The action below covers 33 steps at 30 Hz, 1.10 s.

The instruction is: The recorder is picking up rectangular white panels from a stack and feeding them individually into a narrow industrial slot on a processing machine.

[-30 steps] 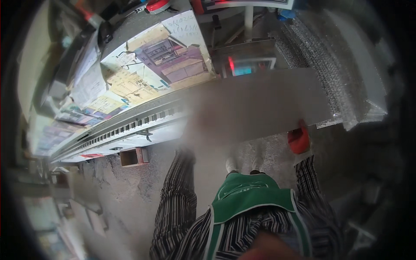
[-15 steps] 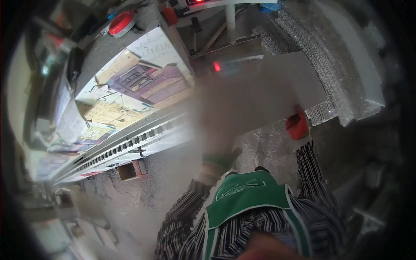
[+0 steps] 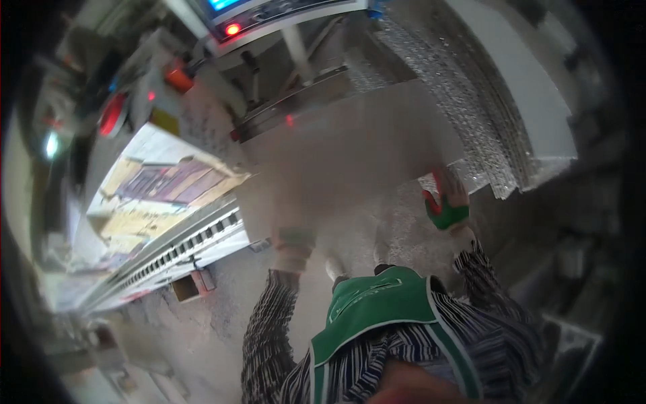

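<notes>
A flat grey-brown panel [image 3: 356, 135], smeared by motion, spans the middle of the view in front of me. My left hand [image 3: 294, 237] is at the panel's near left part, in a glove with a green band. Blur hides its fingers, so its grip on the panel cannot be made out. By the panel's near right edge is my right hand [image 3: 449, 202], in a white, green and red glove. Its thumb and red fingers are apart, with the fingertips close to the edge; whether they touch it is unclear.
A control box [image 3: 269, 17] with a lit red button stands at the far side. Shiny bubble-wrapped stacks [image 3: 464, 101] line the right. At left, a toothed rail [image 3: 182, 249] runs below a paper-covered cabinet [image 3: 161, 178]. A small open box [image 3: 192, 286] lies on the dusty floor.
My view has turned, bringing more of the control box into sight. The panel and both hands have shifted left in the picture. My right hand's thumb and fingers now show apart.
</notes>
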Motion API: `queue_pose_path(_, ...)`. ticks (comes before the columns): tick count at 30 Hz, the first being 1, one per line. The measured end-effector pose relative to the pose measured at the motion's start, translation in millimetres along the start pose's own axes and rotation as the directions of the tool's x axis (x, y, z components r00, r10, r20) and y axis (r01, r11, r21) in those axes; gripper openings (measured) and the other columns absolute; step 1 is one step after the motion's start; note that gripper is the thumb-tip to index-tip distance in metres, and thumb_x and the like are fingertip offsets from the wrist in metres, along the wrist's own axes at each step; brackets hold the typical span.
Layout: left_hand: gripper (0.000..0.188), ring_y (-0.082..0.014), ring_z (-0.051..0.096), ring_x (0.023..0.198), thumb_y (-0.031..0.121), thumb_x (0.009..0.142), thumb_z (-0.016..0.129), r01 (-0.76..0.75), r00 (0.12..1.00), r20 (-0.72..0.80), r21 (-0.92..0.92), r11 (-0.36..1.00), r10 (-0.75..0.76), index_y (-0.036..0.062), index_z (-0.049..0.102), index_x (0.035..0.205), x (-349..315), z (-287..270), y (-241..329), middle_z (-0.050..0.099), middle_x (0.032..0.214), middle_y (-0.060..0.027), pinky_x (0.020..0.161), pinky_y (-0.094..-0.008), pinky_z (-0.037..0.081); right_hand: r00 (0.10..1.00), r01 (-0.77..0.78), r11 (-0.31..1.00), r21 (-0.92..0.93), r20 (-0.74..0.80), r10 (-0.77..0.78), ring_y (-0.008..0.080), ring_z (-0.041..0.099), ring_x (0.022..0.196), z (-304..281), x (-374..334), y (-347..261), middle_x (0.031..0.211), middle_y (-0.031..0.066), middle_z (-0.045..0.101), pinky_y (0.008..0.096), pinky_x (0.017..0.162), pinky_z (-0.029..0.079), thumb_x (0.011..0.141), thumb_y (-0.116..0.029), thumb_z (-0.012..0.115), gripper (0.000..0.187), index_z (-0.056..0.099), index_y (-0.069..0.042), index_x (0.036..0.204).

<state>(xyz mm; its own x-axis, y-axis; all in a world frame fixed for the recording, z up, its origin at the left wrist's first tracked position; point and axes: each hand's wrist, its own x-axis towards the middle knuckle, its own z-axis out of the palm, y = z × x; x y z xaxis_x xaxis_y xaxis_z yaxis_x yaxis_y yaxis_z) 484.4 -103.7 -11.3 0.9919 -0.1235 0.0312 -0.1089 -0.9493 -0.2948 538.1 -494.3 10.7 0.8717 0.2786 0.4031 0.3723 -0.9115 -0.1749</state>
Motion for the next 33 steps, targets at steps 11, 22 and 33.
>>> queue_pose_path(11,0.069,-0.0427,0.035,0.149,0.032,0.099,0.052,-0.032,0.996,0.082,0.093,0.995,0.024,0.0009,0.033,0.158,1.4,-21.1,2.3,0.027,0.166,-0.0237,0.123,-0.0527,0.028,0.904,0.371,0.888,-0.272,0.325,-0.278,0.0347,0.04,0.147,30.2,75.3,36.4,0.159,0.013,0.043,0.0496,0.125,0.031,0.093,-0.034,0.061,0.065,0.045,-0.012,0.151)
queue_pose_path(22,0.062,-0.0399,0.037,0.147,0.034,0.103,0.048,0.189,0.982,0.039,-0.229,0.955,-0.184,-0.0005,0.041,0.153,6.2,-11.9,7.9,0.034,0.162,-0.023,0.119,-0.0519,0.033,0.919,0.373,0.912,-0.172,0.204,-0.337,0.0349,0.041,0.147,73.0,111.2,57.2,0.158,0.0125,0.044,0.0484,0.124,0.032,0.097,-0.03,0.056,0.052,0.054,-0.012,0.146)
queue_pose_path(33,0.06,-0.0397,0.041,0.144,0.028,0.098,0.056,0.079,0.996,-0.03,0.018,0.997,-0.078,0.0014,0.045,0.15,33.7,-20.8,-17.8,0.041,0.157,-0.0227,0.116,-0.0537,0.037,0.857,0.498,0.849,-0.176,0.251,-0.45,0.0331,0.037,0.149,93.2,144.0,58.2,0.162,0.014,0.038,0.0491,0.123,0.032,0.093,-0.03,0.058,0.066,0.041,-0.016,0.155)
